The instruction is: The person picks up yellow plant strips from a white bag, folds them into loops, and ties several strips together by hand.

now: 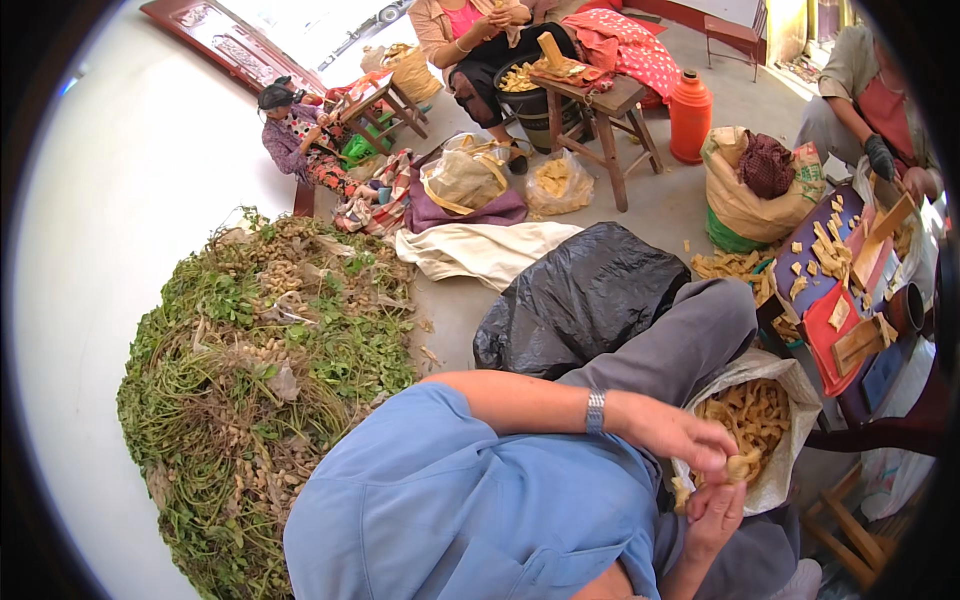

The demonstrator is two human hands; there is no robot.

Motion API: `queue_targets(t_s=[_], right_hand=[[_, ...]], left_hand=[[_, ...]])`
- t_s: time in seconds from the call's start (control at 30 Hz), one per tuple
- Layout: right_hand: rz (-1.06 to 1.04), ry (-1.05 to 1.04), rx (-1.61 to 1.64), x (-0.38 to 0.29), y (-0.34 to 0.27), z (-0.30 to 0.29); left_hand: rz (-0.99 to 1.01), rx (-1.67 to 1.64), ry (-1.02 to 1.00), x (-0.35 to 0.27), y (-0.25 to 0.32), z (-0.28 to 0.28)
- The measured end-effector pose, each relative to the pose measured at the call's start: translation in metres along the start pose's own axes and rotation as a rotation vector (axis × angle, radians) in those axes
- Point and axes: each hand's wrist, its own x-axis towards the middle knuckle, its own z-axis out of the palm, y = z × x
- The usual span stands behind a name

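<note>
My left hand [675, 433], with a metal watch on its wrist, pinches a pale yellow dried piece [742, 466] between thumb and fingers. Just below it, my right hand [712, 514] holds the same piece from the other side, and a bit of similar stuff shows beside its fingers. Both hands are over the near edge of an open white woven sack [801, 397]. Inside the sack lie many yellowish-brown dried pieces [761, 412]. What the pieces are, I cannot tell.
A black plastic bag [585, 300] lies beyond my knee. Left is a large heap of peanut plants [277, 375]. A low table [817, 289] at right bears yellow pieces and wooden blocks. Several people sit around, near a wooden stool [600, 97] and an orange-red flask [690, 116].
</note>
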Motion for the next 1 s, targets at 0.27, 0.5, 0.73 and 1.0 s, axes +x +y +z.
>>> queue_targets(t_s=[0.27, 0.5, 0.73, 1.0], right_hand=[[-0.31, 0.191, 0.359, 0.044, -0.035, 0.004], [-0.132, 0.445, -0.127, 0.038, 0.003, -0.047], [0.314, 0.324, -0.571, 0.01, 0.0, -0.04], [-0.925, 0.449, -0.595, -0.011, -0.141, 0.007]], left_hand=[[-0.17, 0.149, -0.093, 0.032, 0.005, 0.03], [-0.203, 0.477, -0.014, 0.01, 0.017, -0.005], [-0.239, 0.845, -0.153, -0.006, 0.03, -0.01], [-0.313, 0.77, -0.453, 0.004, 0.015, 0.008]])
